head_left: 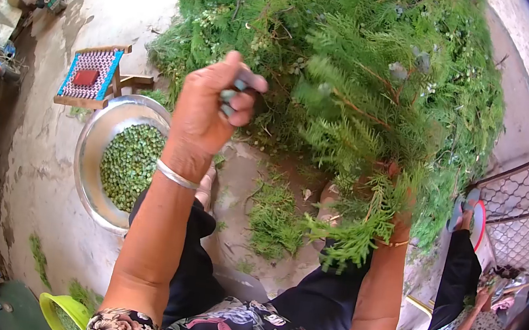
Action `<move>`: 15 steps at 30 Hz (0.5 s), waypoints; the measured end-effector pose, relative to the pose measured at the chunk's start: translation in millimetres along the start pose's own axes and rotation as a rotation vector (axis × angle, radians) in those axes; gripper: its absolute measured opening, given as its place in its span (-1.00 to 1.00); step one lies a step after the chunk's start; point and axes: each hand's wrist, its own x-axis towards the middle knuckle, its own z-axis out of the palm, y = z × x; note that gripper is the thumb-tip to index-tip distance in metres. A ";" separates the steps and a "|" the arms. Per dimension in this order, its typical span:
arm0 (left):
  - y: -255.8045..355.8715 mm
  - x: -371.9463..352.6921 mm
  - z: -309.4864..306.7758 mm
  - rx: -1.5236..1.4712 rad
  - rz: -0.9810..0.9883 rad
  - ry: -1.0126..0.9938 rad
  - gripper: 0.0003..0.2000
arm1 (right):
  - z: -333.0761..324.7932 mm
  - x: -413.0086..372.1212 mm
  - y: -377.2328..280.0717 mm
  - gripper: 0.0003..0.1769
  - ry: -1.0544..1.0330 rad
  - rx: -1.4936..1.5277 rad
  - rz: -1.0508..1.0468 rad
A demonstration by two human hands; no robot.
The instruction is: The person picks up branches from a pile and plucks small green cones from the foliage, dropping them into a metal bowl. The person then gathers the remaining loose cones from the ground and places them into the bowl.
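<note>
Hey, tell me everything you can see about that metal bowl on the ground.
The metal bowl is round, wide and shallow, silvery with a shiny rim. It sits upright on the concrete floor, to the person's left, beside a small woven stool. Small green berries cover its bottom. The left forearm crosses in front of its right edge.

The left hand (208, 114) is raised at the end of the outstretched left forearm (150, 243), its back to the camera, the fingers (240, 103) curled tight against the thumb. The right forearm (382, 287) reaches forward, well apart from the left. The right hand (399, 224) is mostly hidden, so its grip cannot be read.
</note>
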 end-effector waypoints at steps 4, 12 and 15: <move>-17.0 -1.8 15.7 0.214 -0.002 -0.016 -0.89 | -17.9 11.0 -2.1 -0.65 0.033 -0.156 0.086; -19.5 -5.6 24.7 0.341 -0.036 -0.115 -0.88 | -0.7 4.2 0.8 -0.74 0.011 -0.198 0.165; -13.8 -7.1 24.0 0.207 -0.093 -0.145 -0.89 | 30.8 -4.4 -5.2 -0.77 0.105 -0.276 0.194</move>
